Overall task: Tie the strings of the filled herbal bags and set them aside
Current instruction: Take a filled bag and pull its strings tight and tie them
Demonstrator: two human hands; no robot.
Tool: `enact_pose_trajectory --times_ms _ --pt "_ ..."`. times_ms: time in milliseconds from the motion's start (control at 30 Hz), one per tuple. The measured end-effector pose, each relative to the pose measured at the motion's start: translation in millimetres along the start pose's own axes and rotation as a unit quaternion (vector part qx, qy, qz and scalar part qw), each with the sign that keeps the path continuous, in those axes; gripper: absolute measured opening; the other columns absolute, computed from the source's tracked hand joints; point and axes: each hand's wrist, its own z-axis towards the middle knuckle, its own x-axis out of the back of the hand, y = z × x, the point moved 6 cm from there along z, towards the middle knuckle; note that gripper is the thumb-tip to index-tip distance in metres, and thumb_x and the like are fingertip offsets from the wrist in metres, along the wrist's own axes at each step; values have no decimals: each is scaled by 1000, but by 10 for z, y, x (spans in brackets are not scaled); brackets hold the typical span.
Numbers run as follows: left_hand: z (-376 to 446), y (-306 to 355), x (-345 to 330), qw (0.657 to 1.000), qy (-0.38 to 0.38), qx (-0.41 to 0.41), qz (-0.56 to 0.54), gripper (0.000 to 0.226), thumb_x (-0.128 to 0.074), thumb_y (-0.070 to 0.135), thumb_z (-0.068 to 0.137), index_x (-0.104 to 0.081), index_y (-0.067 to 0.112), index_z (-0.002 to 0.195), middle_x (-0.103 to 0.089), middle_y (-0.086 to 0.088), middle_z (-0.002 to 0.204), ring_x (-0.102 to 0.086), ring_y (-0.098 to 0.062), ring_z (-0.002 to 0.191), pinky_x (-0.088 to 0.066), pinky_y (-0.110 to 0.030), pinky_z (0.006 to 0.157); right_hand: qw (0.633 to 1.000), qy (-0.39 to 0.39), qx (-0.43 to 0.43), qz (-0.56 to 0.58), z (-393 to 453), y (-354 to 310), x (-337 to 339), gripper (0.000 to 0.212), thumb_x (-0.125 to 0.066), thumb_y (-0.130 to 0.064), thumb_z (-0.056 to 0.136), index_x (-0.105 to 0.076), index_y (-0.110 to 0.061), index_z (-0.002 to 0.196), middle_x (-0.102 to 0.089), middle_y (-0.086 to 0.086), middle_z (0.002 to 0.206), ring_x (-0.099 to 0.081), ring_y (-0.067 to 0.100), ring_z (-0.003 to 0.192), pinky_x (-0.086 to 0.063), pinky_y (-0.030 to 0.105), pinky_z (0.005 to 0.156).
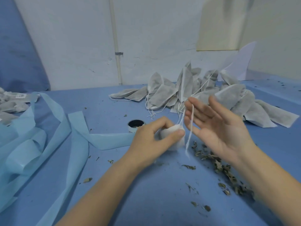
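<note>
My left hand (153, 137) grips a small white filled herbal bag (171, 137) just above the blue table, thumb pressed on its gathered neck. The bag's white string (189, 128) runs up over the fingers of my right hand (216, 126) and hangs down loose below them. My right hand is spread flat, palm toward me, fingers straight, just right of the bag. A heap of grey herbal bags (195, 93) with loose strings lies behind both hands at the back of the table.
Light blue fabric strips (48, 131) sprawl over the table's left side. A small dark-topped round tin (136, 125) stands left of my left hand. Dried herb scraps (224, 173) litter the right front. More bags (11, 106) lie at the far left edge. A white wall rises behind.
</note>
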Motion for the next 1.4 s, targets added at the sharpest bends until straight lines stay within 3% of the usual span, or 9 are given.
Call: enact_pose_trajectory --times_ms 133,367,567,700,800,933,1133,1233,1400 --pt "2 87 -8 993 38 -11 113 28 -59 39 71 -47 15 65 -56 -3 63 -49 -20 61 -42 -31 58 998 66 -18 -7 52 32 128 11 -66 -10 70 -74 -2 67 -63 6 66 -66 14 62 -56 24 61" --pt "50 156 -95 942 -37 17 332 22 -46 34 87 -40 32 108 -51 4 68 -48 -20 75 -30 -26 51 985 118 -79 -95 85 19 318 30 -44 7 85 -59 -8 107 -46 3 58 -24 6 42 -19 14 36" --pt "22 156 -127 922 -96 57 372 12 -39 41 91 -48 35 85 -43 7 63 -45 -14 65 -26 -23 47 859 121 -39 -496 60 -51 320 26 -62 -34 87 -75 -26 67 -54 -13 56 -47 1 51 -29 18 49" --pt "62 147 -97 934 -66 32 350 27 -38 45 96 -49 25 83 -56 4 70 -52 -21 74 -38 -33 55 820 93 -30 -564 79 3 318 36 -64 -48 83 -68 -28 53 -42 6 66 -36 21 61 -26 25 52" --pt "74 124 -85 967 -40 43 248 23 -43 28 98 -58 14 88 -69 2 87 -63 -17 84 -47 -34 78 851 116 -54 -509 94 16 352 41 -63 -38 86 -63 -22 49 -37 -8 50 -25 13 45 -22 20 42" --pt "72 43 -10 994 30 96 30 13 -52 16 94 -54 22 83 -71 8 74 -65 -8 59 -48 -22 60 951 111 -176 -227 79 188 358 27 -48 -18 80 -55 -13 54 -23 -7 48 -10 9 44 -9 18 35" --pt "37 -70 34 984 129 111 -45 16 -68 22 83 -57 25 73 -69 10 69 -59 -8 54 -48 -28 60 981 65 -160 88 27 329 90 18 -46 -4 58 -60 -9 69 -22 -6 43 -6 10 49 -5 17 36" --pt "7 -79 4 982 159 95 -28 15 -71 25 81 -59 25 71 -67 12 70 -62 -12 66 -49 -31 69 989 41 -126 59 18 363 38 38 -42 -3 69 -77 -15 77 -25 -4 44 -8 10 49 -7 17 38" --pt "-37 -72 -32 982 168 84 -10 9 -66 30 83 -65 27 75 -68 21 76 -59 6 74 -39 -7 66 977 15 -61 -205 25 325 49 49 -32 2 85 -68 -30 97 -32 -4 50 -14 11 50 -11 21 42"
